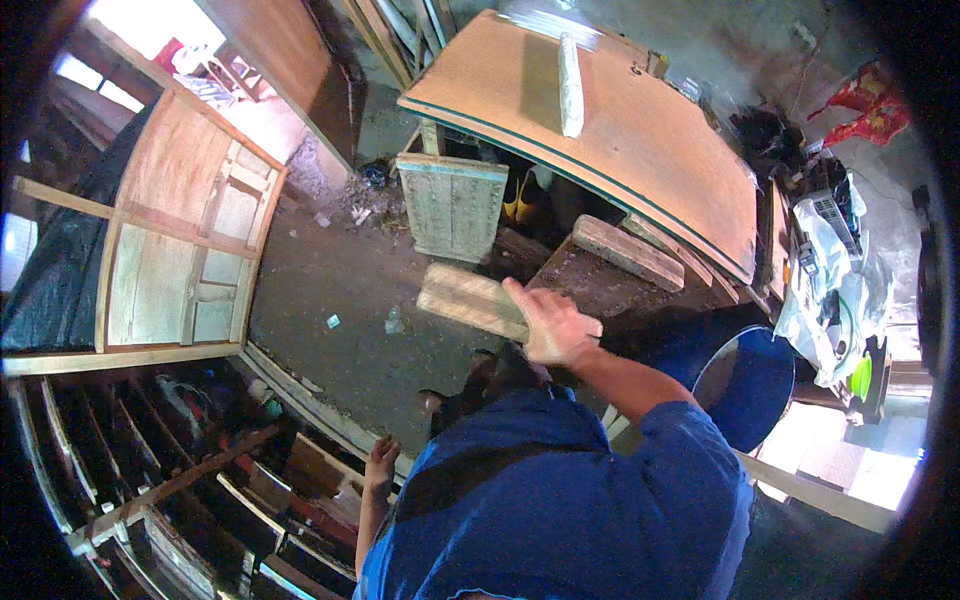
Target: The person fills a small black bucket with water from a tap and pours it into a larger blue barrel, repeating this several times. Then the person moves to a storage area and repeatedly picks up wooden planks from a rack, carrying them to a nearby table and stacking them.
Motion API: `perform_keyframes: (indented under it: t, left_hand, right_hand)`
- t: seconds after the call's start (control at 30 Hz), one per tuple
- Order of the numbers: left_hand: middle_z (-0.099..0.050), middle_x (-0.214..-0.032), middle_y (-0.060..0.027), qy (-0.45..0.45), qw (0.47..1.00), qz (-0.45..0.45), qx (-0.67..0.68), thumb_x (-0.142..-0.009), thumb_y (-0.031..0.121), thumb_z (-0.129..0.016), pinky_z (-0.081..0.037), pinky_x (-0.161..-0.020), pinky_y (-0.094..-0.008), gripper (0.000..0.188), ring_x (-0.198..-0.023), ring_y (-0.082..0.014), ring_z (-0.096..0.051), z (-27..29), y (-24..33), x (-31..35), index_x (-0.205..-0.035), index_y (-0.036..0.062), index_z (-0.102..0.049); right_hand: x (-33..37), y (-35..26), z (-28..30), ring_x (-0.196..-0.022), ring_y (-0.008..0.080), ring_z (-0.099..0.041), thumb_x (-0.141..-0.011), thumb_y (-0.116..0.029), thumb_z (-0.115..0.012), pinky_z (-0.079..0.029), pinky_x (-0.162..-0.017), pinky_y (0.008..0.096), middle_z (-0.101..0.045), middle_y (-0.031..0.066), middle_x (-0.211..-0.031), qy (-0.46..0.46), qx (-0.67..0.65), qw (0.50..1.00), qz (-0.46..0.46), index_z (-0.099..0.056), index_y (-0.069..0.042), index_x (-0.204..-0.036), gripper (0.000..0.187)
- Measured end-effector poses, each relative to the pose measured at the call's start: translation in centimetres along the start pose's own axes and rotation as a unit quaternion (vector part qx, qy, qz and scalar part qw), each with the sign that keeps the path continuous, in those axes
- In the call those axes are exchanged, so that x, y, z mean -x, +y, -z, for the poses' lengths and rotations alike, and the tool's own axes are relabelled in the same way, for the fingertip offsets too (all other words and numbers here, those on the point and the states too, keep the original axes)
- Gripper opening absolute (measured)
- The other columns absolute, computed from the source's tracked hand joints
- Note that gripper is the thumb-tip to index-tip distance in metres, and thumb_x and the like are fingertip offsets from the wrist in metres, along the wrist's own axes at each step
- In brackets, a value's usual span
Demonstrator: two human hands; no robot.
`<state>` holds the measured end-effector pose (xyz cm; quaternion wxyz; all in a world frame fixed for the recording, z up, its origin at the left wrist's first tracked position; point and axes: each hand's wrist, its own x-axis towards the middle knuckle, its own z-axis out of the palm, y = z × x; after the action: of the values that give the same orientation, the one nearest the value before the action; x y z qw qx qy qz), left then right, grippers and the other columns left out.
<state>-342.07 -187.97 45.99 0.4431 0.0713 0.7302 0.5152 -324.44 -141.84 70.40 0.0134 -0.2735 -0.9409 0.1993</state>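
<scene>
My right hand (562, 325) is closed on a short wooden plank (468, 300), held out in front of me above the floor. Both are slightly smeared by motion, and part of the plank is covered by my palm and fingers. Low at my left side hangs my left hand (381, 460), its fingers curled, with nothing visible in them. Beyond the held piece, a weathered board panel (455, 205) stands upright against the workbench. To its right, a similar thick wooden block (628, 253) lies on a low dark surface.
A large plywood sheet (620, 130) tops the bench, with a pale wooden strip (570, 85) on it. A blue drum (745, 390) stands to my right, near plastic bags (830, 290). At left are a wooden panelled frame (160, 260) and slatted racks (190, 480). Litter dots the floor (320, 275).
</scene>
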Motion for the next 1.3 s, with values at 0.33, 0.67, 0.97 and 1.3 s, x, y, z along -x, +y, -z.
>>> perform_keyframes:
  t: [0.33, 0.67, 0.97, 1.3]
  left_hand:
    - [-0.066, -0.104, -0.0099, -0.011, 0.987, 0.149, -0.057, -0.088, 0.029, -0.065, -0.049, -0.083, -0.0337, 0.044, -0.097, -0.0212, -0.063, 1.9, -10.5, 4.3, -0.122, 0.0011, -0.056]
    - [-0.059, -0.101, -0.0060, 0.014, 0.987, 0.150, -0.053, -0.087, 0.038, -0.064, -0.045, -0.065, -0.0340, 0.055, -0.084, -0.0180, -0.059, -0.8, 1.8, 0.4, -0.131, 0.0093, -0.046]
    - [-0.057, -0.120, -0.0073, 0.014, 0.986, 0.157, -0.043, -0.089, 0.035, -0.063, -0.046, -0.076, -0.0368, 0.057, -0.098, -0.0198, -0.058, -2.3, 5.5, -0.2, -0.136, 0.0095, -0.043]
    - [-0.059, -0.097, -0.0034, 0.005, 0.993, 0.103, -0.054, -0.089, 0.030, -0.064, -0.045, -0.061, -0.0310, 0.047, -0.079, -0.0152, -0.057, -3.5, -1.5, 1.9, -0.129, 0.0112, -0.050]
  right_hand:
    - [8.6, 9.8, 1.5, -0.110, 0.0346, -0.055, -0.060, -0.008, -0.071, -0.043, -0.097, 0.0451, -0.055, 0.0152, -0.117, -0.079, 0.066, 0.985, -0.138, -0.022, -0.021, -0.148, 0.101]
    - [13.3, 17.3, -0.5, -0.119, 0.0329, -0.050, -0.058, -0.010, -0.073, -0.038, -0.103, 0.0443, -0.052, 0.0144, -0.121, -0.072, 0.061, 0.975, -0.199, -0.028, -0.016, -0.144, 0.098]
    - [15.5, 22.8, 1.1, -0.125, 0.0330, -0.043, -0.060, -0.003, -0.070, -0.028, -0.111, 0.0454, -0.048, 0.0133, -0.129, -0.074, 0.107, 0.967, -0.219, -0.032, -0.015, -0.142, 0.091]
    - [14.5, 26.0, -0.8, -0.136, 0.0332, -0.029, -0.070, -0.004, -0.071, -0.026, -0.111, 0.0487, -0.035, 0.0160, -0.143, 0.064, 0.151, 0.944, -0.285, -0.028, -0.022, -0.147, 0.090]
